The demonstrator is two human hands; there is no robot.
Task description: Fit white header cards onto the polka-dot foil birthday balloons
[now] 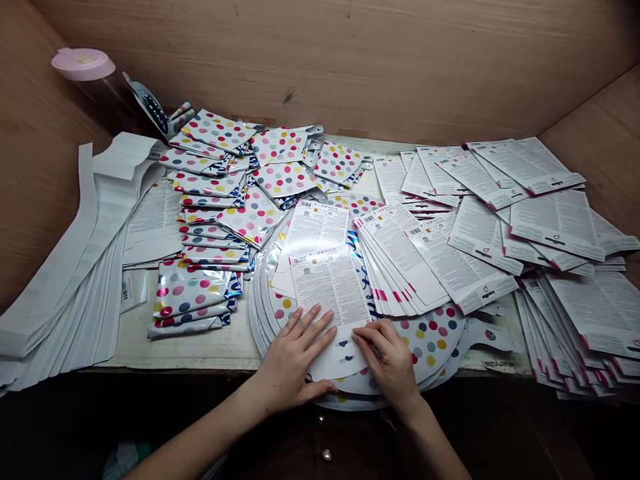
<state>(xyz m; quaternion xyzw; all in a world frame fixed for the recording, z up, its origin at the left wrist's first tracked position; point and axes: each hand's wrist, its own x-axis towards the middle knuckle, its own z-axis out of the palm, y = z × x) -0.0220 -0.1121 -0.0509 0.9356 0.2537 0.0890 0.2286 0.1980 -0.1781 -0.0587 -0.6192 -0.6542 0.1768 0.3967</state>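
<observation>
White rectangular printed card [330, 280] is flat on the stack of round polka-dot foil sheets [440, 333], front centre of the table [200, 357].

Left hand [305, 353]: grip spread open, fingers flat on the card's lower left, nothing clasped. Right hand [387, 357]: thumb and forefinger drawn together at the card's lower right; can't tell if anything is pinched.

Handling, my read: card light, fairly stiff, creases at the corners. Take it by the long edges, off the slots. Foil sheets look thin, slick and floppy; expect sliding, so pin from above.

Counts: 1 card under the hands, 2 slots near its bottom end; 1 second printed card [323, 223] partly beneath it. Fanned cards [400, 257] to the right, loose card piles [555, 220] beyond, folded polka-dot foil packets [190, 285] to the left: all overlap, no firm count. 1 pink-lidded bottle [83, 65], back left.
</observation>
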